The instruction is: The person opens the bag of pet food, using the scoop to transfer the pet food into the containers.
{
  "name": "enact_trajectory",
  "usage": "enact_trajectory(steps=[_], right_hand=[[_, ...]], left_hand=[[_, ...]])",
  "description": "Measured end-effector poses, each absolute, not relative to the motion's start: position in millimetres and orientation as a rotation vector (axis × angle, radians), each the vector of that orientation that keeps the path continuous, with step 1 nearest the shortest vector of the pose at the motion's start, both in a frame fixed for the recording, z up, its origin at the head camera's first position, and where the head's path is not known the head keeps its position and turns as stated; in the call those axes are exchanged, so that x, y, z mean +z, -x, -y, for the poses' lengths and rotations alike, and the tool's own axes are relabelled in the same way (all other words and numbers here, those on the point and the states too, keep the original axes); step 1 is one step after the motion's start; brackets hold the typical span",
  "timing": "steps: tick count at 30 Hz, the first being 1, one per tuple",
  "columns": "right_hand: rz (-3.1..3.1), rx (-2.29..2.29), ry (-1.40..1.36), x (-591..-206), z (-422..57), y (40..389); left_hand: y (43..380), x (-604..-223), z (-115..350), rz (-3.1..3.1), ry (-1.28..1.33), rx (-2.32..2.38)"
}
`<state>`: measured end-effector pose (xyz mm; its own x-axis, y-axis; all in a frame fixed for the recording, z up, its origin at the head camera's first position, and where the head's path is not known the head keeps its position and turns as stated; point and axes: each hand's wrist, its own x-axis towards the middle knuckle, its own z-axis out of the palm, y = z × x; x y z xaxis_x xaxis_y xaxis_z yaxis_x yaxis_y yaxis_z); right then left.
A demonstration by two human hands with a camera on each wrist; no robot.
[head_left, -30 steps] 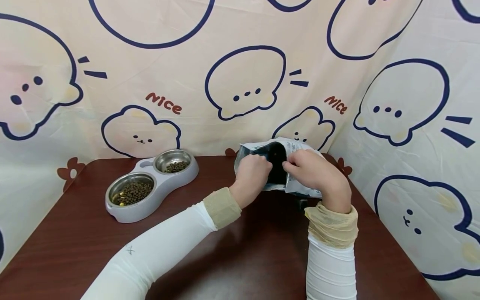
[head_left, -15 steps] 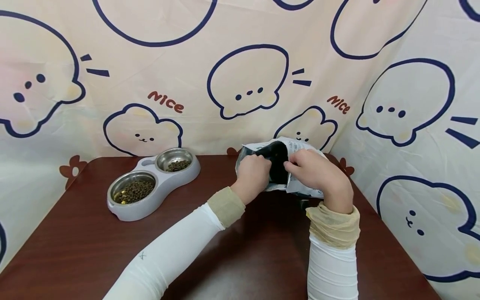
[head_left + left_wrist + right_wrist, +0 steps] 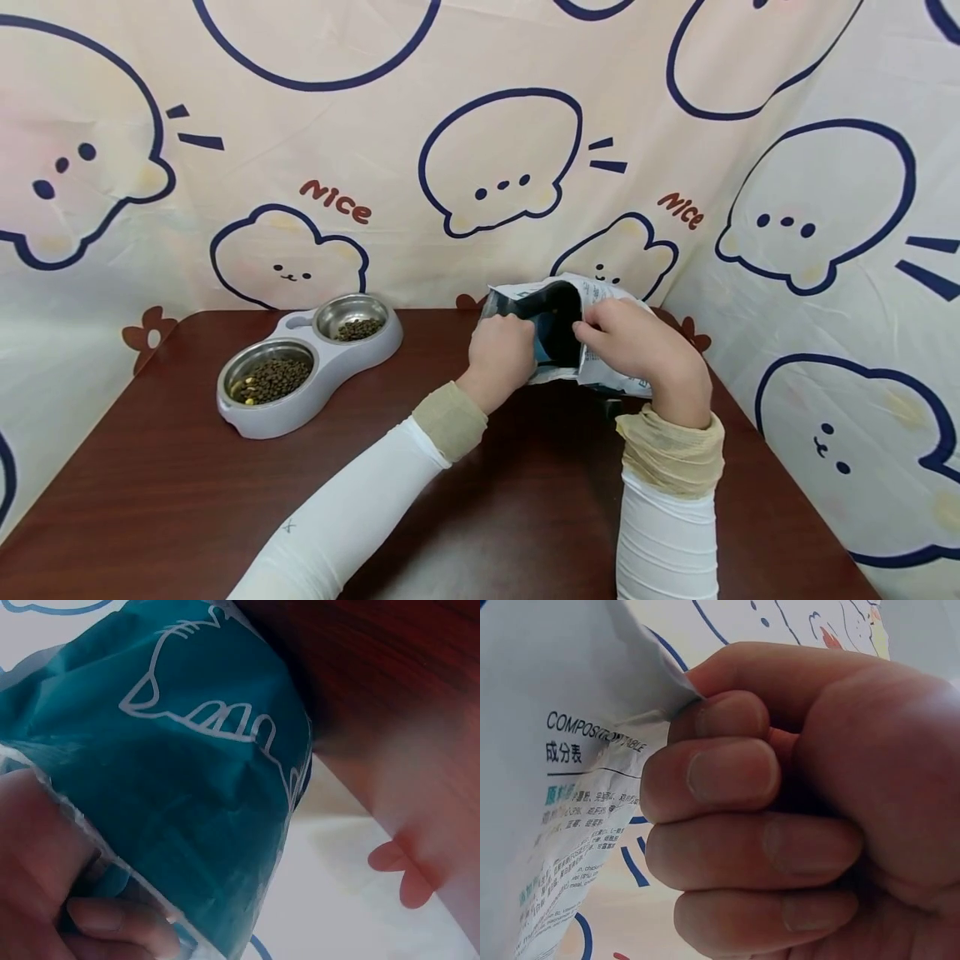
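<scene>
A white and teal pouch lies at the back right of the table, its mouth facing me. In the left wrist view its teal panel carries a white cat outline. My left hand is at the mouth, fingers curled; a dark, scoop-like tool runs from the fist into the pouch. Its lower part is lost in the dark interior. On the right, my right hand pinches the pouch's edge between thumb and forefinger. Printed text shows beside those fingers in the right wrist view.
A grey double feeder stands at the back left with two metal bowls. Brown kibble lies in the nearer bowl with a few yellow bits, and less kibble in the farther one. A patterned cloth hangs behind the table.
My left fist has shifted slightly within the pouch's mouth, and more blue inside shows beside it. My right hand keeps its hold on the edge. The view has drifted a little.
</scene>
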<state>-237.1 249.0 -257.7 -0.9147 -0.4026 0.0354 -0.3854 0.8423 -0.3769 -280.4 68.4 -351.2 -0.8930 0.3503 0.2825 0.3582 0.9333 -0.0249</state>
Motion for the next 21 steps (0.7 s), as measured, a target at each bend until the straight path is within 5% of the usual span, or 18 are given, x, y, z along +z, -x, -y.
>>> enact_trajectory(steps=[21], right_hand=[[-2.978, -0.614, 0.616, -256.8, -251.1, 236.1]], left_hand=[[254.2, -345.5, -43.7, 2.787, 0.42, -0.178]])
